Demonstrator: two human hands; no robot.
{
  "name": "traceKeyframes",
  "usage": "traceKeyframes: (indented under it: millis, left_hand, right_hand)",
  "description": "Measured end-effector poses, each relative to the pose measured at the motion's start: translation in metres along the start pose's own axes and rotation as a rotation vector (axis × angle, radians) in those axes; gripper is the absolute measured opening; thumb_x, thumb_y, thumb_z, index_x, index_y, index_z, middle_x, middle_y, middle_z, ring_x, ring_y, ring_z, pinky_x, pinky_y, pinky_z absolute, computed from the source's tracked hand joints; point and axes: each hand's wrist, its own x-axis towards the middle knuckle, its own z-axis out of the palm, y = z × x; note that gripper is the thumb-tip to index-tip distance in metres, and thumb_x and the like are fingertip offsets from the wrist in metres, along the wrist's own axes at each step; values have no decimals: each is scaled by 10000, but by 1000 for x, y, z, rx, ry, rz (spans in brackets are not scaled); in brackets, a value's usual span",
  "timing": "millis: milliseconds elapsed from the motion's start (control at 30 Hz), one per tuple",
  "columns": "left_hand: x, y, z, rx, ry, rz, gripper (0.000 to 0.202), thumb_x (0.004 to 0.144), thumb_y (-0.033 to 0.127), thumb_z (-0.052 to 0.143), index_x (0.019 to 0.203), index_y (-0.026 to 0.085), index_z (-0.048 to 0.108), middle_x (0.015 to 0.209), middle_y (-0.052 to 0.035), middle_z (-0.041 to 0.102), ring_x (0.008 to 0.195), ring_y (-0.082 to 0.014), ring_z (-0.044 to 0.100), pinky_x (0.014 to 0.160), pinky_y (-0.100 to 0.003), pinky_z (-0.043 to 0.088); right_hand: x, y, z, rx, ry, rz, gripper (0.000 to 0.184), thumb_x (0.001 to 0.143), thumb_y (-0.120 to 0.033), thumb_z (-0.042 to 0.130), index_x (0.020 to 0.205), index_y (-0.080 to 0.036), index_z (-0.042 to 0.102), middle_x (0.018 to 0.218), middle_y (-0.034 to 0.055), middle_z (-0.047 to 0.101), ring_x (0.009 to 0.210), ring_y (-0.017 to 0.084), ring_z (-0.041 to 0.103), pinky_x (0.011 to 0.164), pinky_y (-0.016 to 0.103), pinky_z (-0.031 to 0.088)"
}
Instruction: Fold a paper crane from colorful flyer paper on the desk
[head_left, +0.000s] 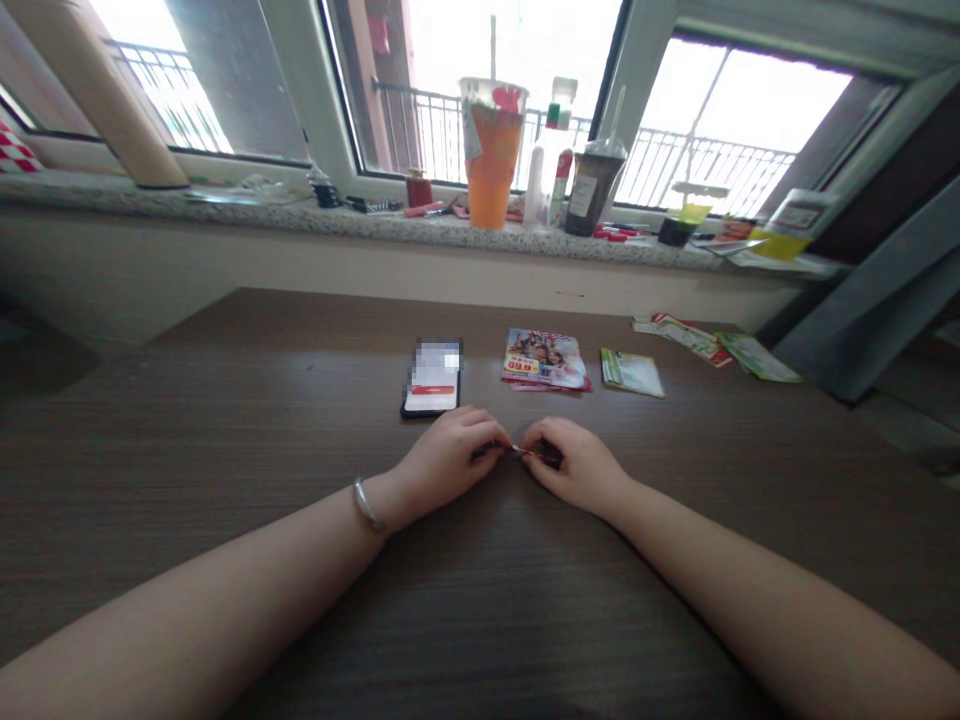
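Forearms [225, 580]: bare, reaching from the lower corners across a brown table [150, 480], a silvery bracelet [365, 503] at the left wrist.
Left hand [454, 450]: thumb and fingertips pinching one end of a thin strip.
Right hand [577, 465]: thumb and fingers curled in, pinching the opposite end.
Strip [518, 449]: held between the hands at mid-table, seen nearly edge-on; its face cannot be made out.
Handling: probably paper or card, so light, bendable and easily creased or torn; edges or corners look the safest hold.
Phone [435, 385]: screen lit, just beyond the left knuckles, the nearest obstacle; whether they touch cannot be told.
Flyers [546, 358]: a colourful stack beyond the hands, a green-and-white card [632, 373] to its right, more cards [694, 340] farther off.
Sill [420, 226]: crowded with an orange drink [495, 165], a dark cup [592, 190] and bottles, well apart from the hands.
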Motion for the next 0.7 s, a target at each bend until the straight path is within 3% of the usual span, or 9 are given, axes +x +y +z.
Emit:
traceKeyframes:
  millis: [300, 467, 700]
  left_hand:
    - [-1, -1, -1, 62, -20, 97, 144, 881, 150, 555, 878, 215, 683, 921, -25, 674, 902, -181, 553, 833, -328, 446]
    - [-2, -2, 1, 87, -43, 85, 144, 874, 159, 580, 866, 233, 703, 947, -25, 675, 922, -185, 557, 847, -341, 444]
    - [-2, -2, -1, 178, -63, 90, 209, 856, 117, 568, 927, 243, 718, 972, -27, 693, 946, -200, 574, 861, -369, 464]
  right_hand:
    - [1, 4, -2, 125, 32, 0, 102, 857, -189, 555, 938, -200, 615, 936, 42, 671, 897, 184, 600, 819, 320, 467]
    - [3, 10, 4, 79, 40, -32, 100, 827, -127, 583, 838, -204, 645, 843, 28, 685, 845, 180, 605, 791, 314, 469]
    - [4, 11, 4, 29, 11, -93, 124, 819, -110, 602, 863, -200, 675, 867, 34, 708, 868, 186, 615, 831, 335, 473]
